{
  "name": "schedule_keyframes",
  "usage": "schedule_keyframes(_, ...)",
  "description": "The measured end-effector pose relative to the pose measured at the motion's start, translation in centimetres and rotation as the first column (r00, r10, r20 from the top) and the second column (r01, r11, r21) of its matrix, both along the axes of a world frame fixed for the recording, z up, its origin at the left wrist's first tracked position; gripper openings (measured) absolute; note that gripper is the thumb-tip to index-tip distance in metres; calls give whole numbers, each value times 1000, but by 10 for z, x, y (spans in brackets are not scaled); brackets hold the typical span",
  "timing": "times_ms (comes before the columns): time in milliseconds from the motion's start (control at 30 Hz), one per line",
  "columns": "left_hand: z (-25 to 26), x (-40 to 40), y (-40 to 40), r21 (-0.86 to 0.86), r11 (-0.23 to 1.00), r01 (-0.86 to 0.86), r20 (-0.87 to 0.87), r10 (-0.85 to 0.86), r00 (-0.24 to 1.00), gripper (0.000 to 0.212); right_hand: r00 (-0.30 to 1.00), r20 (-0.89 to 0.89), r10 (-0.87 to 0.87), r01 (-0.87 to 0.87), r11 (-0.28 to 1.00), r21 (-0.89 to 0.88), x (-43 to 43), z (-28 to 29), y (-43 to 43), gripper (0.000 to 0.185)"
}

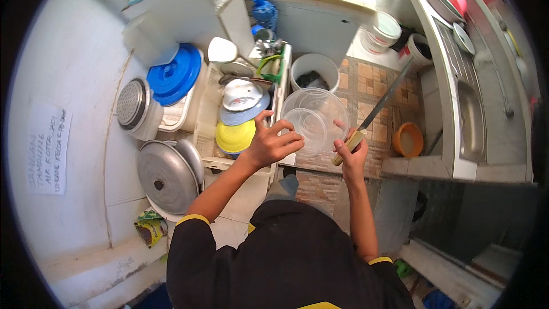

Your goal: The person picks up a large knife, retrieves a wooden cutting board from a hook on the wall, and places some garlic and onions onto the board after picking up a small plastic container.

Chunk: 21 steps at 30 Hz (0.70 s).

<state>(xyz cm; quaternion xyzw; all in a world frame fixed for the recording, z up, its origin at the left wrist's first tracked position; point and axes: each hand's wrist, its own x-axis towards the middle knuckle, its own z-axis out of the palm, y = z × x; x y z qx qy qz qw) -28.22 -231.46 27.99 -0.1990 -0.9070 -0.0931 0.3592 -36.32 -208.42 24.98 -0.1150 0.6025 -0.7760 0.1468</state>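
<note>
My right hand grips the light wooden handle of a long knife. Its dark, narrow blade points away and to the right. Two or more clear round plastic containers, seemingly nested, are between my hands. Fingers of my right hand show at the containers' right side, partly seen through the plastic. My left hand has its fingers curled and spread at the containers' left edge. Whether its fingertips touch the plastic is hard to make out.
A cream crate at left holds bowls and a yellow plastic bowl. Aluminium lids lean near the wall. Ahead stands a white bucket with dark contents. An orange bucket sits below the steel sink.
</note>
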Motion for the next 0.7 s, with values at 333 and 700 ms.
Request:
schedule_keyframes(333, 2, 5, 129, 35, 958, 283, 29, -284, 958, 17, 968, 242, -64, 142, 938, -318, 23, -8, 137, 28)
schedule_keyframes(700, -1, 52, 196, 384, 904, 186, -61, -176, 983, 17, 926, 367, -85, 225, 907, -356, 53, -23, 215, 31)
